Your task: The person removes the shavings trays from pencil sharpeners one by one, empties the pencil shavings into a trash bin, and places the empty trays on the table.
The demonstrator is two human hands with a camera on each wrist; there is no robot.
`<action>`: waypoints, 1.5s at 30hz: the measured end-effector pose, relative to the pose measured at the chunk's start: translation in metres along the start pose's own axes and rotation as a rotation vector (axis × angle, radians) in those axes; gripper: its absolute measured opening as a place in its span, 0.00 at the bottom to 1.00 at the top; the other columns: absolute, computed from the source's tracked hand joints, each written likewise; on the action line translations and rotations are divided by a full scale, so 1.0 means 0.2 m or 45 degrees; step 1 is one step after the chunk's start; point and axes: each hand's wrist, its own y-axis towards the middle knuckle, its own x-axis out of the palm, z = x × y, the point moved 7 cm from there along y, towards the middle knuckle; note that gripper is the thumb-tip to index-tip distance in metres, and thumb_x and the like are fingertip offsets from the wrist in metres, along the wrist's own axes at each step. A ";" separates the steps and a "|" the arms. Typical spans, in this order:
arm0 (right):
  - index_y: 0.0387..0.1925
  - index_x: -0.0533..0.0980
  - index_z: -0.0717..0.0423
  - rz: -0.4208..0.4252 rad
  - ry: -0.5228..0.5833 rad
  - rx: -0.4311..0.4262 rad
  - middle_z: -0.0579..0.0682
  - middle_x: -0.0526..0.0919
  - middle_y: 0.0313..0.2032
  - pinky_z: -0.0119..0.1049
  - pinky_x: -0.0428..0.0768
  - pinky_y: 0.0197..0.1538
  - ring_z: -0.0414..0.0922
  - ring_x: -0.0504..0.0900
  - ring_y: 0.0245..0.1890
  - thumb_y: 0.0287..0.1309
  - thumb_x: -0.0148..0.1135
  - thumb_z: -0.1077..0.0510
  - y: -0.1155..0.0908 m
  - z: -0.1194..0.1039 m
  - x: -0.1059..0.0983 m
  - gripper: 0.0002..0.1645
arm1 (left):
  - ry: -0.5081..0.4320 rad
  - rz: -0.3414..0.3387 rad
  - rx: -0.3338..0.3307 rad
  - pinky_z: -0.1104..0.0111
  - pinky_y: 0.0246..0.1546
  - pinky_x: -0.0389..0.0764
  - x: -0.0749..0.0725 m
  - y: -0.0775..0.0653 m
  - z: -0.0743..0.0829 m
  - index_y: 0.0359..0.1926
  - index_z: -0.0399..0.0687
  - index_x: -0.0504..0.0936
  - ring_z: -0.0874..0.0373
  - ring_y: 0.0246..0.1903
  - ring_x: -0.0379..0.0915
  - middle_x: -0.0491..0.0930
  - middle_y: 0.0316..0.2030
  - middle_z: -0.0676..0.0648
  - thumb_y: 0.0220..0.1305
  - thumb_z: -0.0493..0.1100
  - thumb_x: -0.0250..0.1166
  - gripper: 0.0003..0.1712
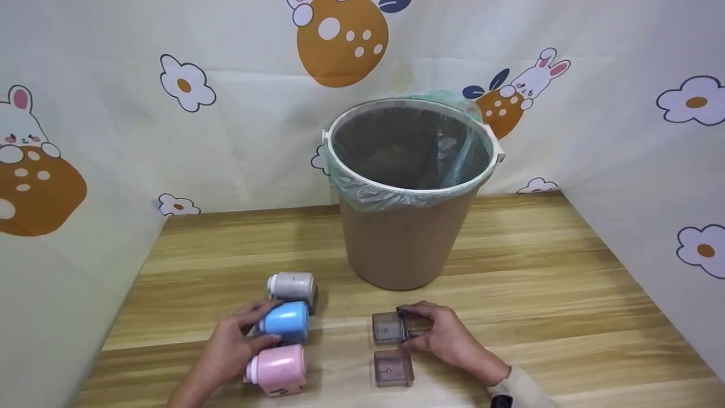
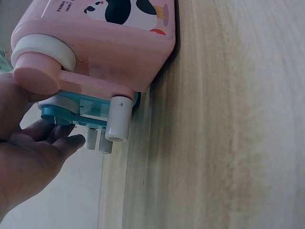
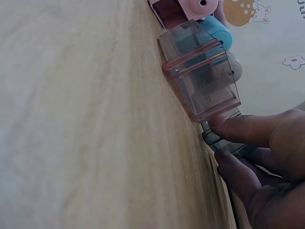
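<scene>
My left hand (image 1: 227,343) grips the blue hand-crank pencil sharpener (image 1: 288,320), its thumb and fingers on either side. The pink sharpener (image 1: 280,365) lies nearer, the grey sharpener (image 1: 295,286) farther back. Seen from the left wrist, the pink body (image 2: 124,62) shows a panda print and a crank with a white knob (image 2: 119,119). With thumb and fingers my right hand (image 1: 444,337) pinches the end of a see-through grey shavings drawer (image 1: 387,328). A second drawer, pinkish-brown (image 1: 392,369), sits just nearer on the table; the right wrist view shows this drawer (image 3: 205,90) in front of the pinched one.
Behind the hands stands a tall brown bin (image 1: 405,243) with a white rim and a green plastic liner. The wooden table (image 1: 538,272) meets printed fabric walls (image 1: 255,141) at the back and sides.
</scene>
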 end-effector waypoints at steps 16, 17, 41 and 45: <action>0.58 0.80 0.55 -0.040 -0.015 -0.010 0.45 0.85 0.51 0.46 0.76 0.66 0.50 0.81 0.54 0.38 0.82 0.51 -0.01 0.00 0.00 0.41 | -0.014 0.009 -0.058 0.54 0.67 0.72 0.01 0.00 0.00 0.58 0.39 0.82 0.37 0.65 0.70 0.76 0.62 0.33 0.50 0.29 0.74 0.30; 0.58 0.80 0.55 -0.043 -0.015 -0.013 0.45 0.85 0.51 0.46 0.76 0.66 0.50 0.81 0.55 0.38 0.82 0.52 -0.01 0.00 0.00 0.40 | -0.014 0.009 -0.061 0.54 0.67 0.72 0.01 0.00 0.00 0.58 0.39 0.82 0.37 0.65 0.70 0.76 0.62 0.33 0.50 0.29 0.74 0.30; 0.60 0.76 0.65 -0.119 0.225 -0.008 0.64 0.81 0.55 0.22 0.78 0.30 0.39 0.82 0.37 0.57 0.55 0.72 -0.01 0.00 0.02 0.27 | 0.007 0.004 -0.024 0.61 0.66 0.75 0.00 0.00 0.00 0.58 0.39 0.82 0.41 0.64 0.71 0.78 0.61 0.35 0.50 0.30 0.75 0.31; 0.61 0.75 0.66 -0.126 0.267 0.031 0.65 0.81 0.56 0.20 0.75 0.26 0.32 0.75 0.26 0.62 0.54 0.70 -0.01 0.00 0.02 0.25 | 0.025 -0.012 -0.016 0.61 0.64 0.77 0.00 0.00 0.01 0.58 0.38 0.82 0.40 0.62 0.73 0.79 0.60 0.35 0.50 0.30 0.76 0.31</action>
